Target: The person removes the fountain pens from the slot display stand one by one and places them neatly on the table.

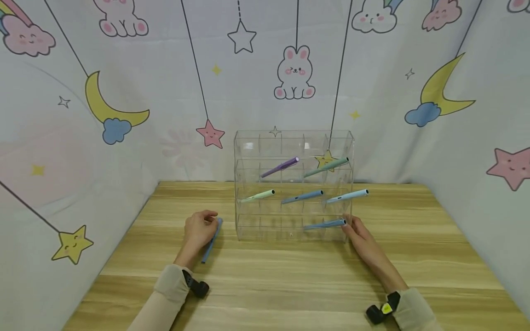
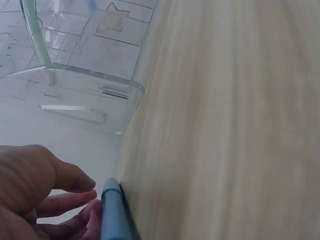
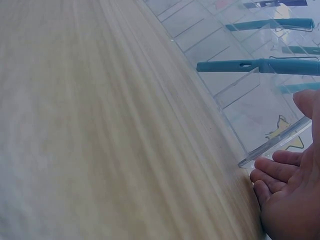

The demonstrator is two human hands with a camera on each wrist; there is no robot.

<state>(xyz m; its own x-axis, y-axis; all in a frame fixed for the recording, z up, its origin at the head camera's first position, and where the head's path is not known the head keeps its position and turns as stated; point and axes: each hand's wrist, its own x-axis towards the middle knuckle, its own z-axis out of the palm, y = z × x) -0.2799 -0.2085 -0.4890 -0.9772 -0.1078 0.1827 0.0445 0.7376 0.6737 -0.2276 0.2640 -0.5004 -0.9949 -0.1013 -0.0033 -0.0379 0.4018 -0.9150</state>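
My left hand [image 1: 200, 230] is beside a blue pen [image 1: 211, 243] lying on the table, left of a clear tiered pen rack [image 1: 237, 184]. In the left wrist view, the fingers are loosely bent at one side of that pen [image 2: 115, 212] and do not close round it; whether they touch it I cannot tell. At the rack's lower right side is my right hand [image 1: 364, 239]. Its fingers [image 3: 275, 172] lie extended against or close by the rack's edge. Near it, a blue pen [image 1: 325, 224] rests in the lowest tier.
Higher tiers hold a purple pen [image 1: 279, 167], a dark green pen [image 1: 327, 167], a pale green pen [image 1: 258, 196], a blue pen [image 1: 302, 197] and a light blue pen [image 1: 348, 196]. The wooden table [image 1: 273, 285] meets a printed curtain [image 1: 174, 92] at the back and sides.
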